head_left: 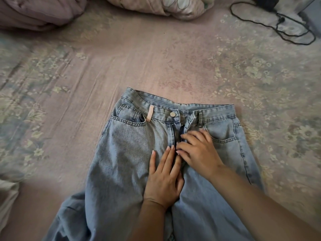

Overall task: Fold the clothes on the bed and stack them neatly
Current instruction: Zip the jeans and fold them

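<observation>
The jeans point(132, 153) lay front up on the bed point(86, 70), waistband away from you. Your left hand point(164, 178) pressed flat, fingers together, just below the open zipper point(177, 136), while your right hand point(198, 150) pinched the zipper's lower end.

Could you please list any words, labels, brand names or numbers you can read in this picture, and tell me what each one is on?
No text can be read anywhere in this view.
The jeans: no brand patch or printed label shows.
The metal waist button: any embossing is too small to read.
The pink belt loop: plain, no lettering.
The bed sheet: floral pattern only.
The black device with its cable: no legible marking.
</observation>
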A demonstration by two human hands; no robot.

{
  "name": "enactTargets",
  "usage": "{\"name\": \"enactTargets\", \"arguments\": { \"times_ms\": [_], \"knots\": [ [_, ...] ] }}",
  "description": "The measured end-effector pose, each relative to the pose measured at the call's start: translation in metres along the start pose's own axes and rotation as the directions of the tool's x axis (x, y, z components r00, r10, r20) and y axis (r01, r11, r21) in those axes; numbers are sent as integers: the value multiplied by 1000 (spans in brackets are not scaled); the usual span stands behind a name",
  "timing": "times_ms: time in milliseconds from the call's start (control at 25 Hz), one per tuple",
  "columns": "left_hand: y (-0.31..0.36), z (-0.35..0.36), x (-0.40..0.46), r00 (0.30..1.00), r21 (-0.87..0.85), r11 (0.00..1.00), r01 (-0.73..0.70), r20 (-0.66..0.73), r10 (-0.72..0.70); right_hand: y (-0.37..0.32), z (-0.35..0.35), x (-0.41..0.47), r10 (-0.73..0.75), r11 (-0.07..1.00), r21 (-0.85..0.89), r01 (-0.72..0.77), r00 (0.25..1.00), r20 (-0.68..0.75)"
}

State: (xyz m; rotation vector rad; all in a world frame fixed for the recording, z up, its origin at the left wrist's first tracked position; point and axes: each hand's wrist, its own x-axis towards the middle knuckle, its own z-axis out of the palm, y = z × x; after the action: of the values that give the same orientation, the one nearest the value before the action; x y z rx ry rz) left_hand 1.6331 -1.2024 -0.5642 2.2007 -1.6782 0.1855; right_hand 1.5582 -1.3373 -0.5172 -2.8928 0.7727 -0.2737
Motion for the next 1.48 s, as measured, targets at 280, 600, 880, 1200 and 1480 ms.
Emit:
{"name": "enactTargets", "arguments": {
  "times_ms": [280,600,880,1200,1480],
  "knots": [
    [-1,2,-2,999,28,999,-37,-25,38,-22,8,-5,-81,947,-311,78,997,4],
    [-2,-1,-1,1000,-45,999,-26,3,26,7,-12,58,16,891,-452,35,994,108],
    [-2,1,-1,998,-64,998,-6,63,10,21,-5,78,81,956,-294,16,946,315],
    [-3,7,-3,1000,-97,995,-5,13,6,10,22,56,552,781,321,-536,832,46],
    [-3,11,-3,1000,-113,994,9,-5,-10,0,24,25,390,872,332,-359,921,-27]
  ]
}}
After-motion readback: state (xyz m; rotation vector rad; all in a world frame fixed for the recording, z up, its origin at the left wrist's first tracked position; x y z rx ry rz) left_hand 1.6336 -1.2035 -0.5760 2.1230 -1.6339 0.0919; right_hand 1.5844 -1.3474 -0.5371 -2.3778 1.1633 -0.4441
